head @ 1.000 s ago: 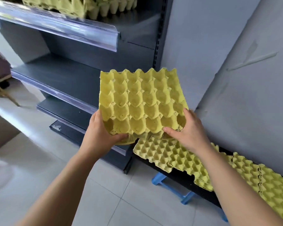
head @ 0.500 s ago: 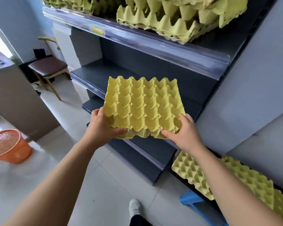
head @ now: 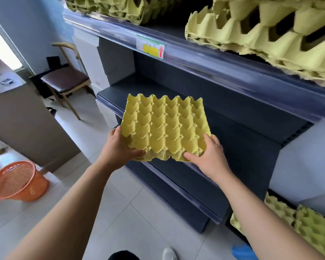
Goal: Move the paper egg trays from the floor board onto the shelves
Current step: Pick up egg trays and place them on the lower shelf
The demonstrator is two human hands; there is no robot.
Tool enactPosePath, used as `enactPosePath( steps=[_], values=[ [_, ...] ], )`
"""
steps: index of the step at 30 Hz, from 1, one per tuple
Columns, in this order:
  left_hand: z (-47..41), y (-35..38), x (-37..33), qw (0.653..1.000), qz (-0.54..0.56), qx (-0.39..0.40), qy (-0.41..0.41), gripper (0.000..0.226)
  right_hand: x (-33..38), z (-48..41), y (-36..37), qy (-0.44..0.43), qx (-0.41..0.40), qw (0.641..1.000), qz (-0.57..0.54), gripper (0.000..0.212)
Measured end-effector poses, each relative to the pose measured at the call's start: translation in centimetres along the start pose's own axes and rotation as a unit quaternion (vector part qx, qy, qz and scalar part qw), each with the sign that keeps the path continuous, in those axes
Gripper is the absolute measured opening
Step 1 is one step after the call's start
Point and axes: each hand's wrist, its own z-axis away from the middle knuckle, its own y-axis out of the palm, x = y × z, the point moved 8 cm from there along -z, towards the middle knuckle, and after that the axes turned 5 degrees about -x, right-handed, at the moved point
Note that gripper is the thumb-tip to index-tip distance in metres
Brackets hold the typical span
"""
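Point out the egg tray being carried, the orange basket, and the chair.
Egg tray (head: 165,128): head view, on a cup near its middle.
Orange basket (head: 37,188): head view, on its outer side wall.
Chair (head: 65,79): head view, on the dark seat cushion.

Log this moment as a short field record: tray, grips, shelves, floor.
tray: yellow, in the air before the middle shelf
left grip: holds tray's near left corner, thumb on top
right grip: holds tray's near right corner
middle shelf: dark, behind tray
top shelf: bears tray stacks
floor trays: lower right, unmoved
basket: orange, left floor
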Motion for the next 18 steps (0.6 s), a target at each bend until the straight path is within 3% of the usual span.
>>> enactPosePath(
  steps=[18],
  values=[
    [-23.5,-5.0,8.1,0.985,-0.021,0.121,0.118,0.097,11.2,-10.6,12.5,0.132,-0.110,0.985,-0.009,0.097]
  ],
)
